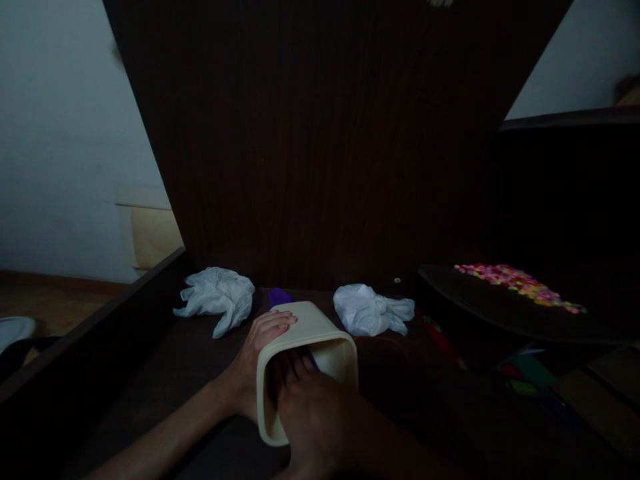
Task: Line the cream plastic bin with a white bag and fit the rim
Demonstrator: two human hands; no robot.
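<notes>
A cream plastic bin (313, 317) lies tipped on its side over the dark surface, its open mouth facing me. My left hand (263, 340) is closed around its left side, with the fingers over the upper wall. Inside the mouth, my right hand (313, 407) reaches in with bent fingers against a dark purple, cloth-like piece (311, 360). The bin and the hand hide most of that piece and the fingertips. Behind the bin, another bit of purple material (280, 297) shows on the surface.
Crumpled white plastic bags lie on both sides, one at left (217, 298) and one at right (373, 310). Several small pink and yellow pieces (520, 283) cover a dark corner shelf (480, 310). A tall dark wood panel (320, 147) rises behind; a raised edge (100, 320) runs left.
</notes>
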